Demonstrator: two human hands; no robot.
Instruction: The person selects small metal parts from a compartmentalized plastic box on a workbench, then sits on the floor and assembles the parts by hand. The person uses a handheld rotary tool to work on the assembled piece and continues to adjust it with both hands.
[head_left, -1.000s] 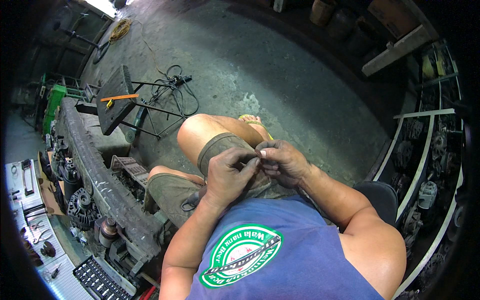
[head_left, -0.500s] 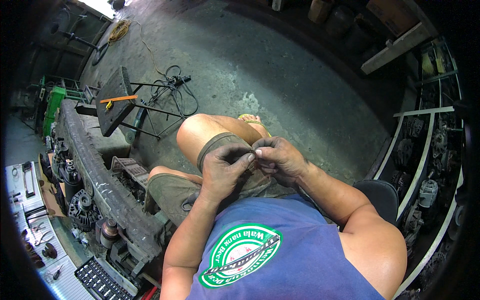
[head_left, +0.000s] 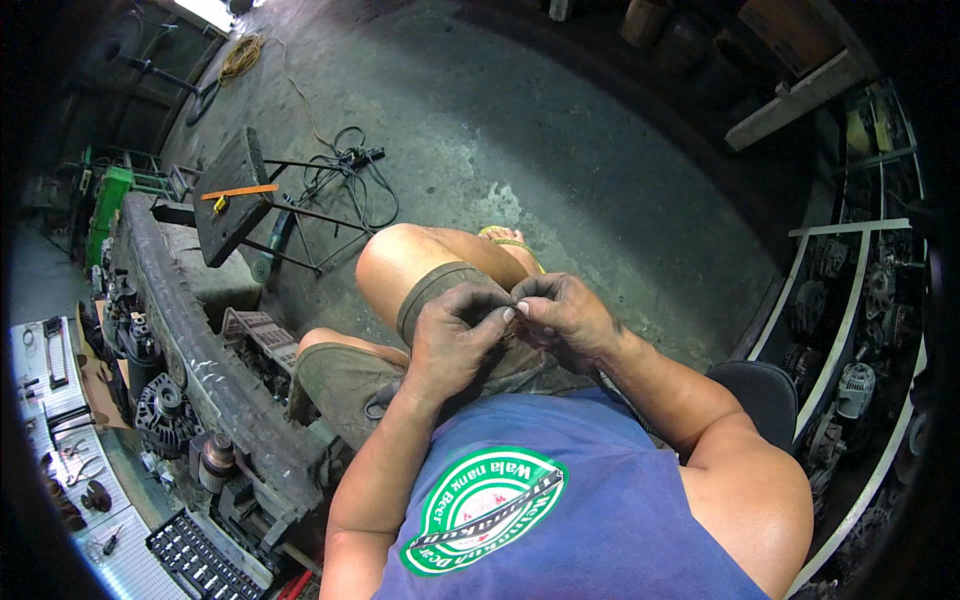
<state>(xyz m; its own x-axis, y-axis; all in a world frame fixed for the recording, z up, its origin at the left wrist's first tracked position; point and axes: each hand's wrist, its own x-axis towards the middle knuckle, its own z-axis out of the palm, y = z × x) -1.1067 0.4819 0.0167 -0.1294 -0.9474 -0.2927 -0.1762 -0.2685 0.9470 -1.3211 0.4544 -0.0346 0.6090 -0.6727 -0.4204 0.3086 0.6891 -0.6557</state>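
Above my lap, my left hand [head_left: 455, 335] and my right hand [head_left: 565, 315] meet at their fingertips. Thumb and fingers of each are pinched together, and the two thumb tips almost touch. A tiny dark piece may sit between them, but it is too small to make out. Both hands look smudged with dark grime. Beneath them are my brown-green shorts [head_left: 345, 390], on whose fabric the lower fingers nearly rest.
A dark stool [head_left: 232, 205] with an orange strip [head_left: 240, 191] stands ahead left, near a tangled black cable [head_left: 350, 180]. The workbench [head_left: 190, 310] on the left carries alternator parts [head_left: 168, 410] and a socket set [head_left: 205, 560]. Shelves [head_left: 850, 300] of parts line the right.
The right thumb and fingers have shifted slightly, bringing both thumb tips closer together. Otherwise the hands stay in the same place above my lap.
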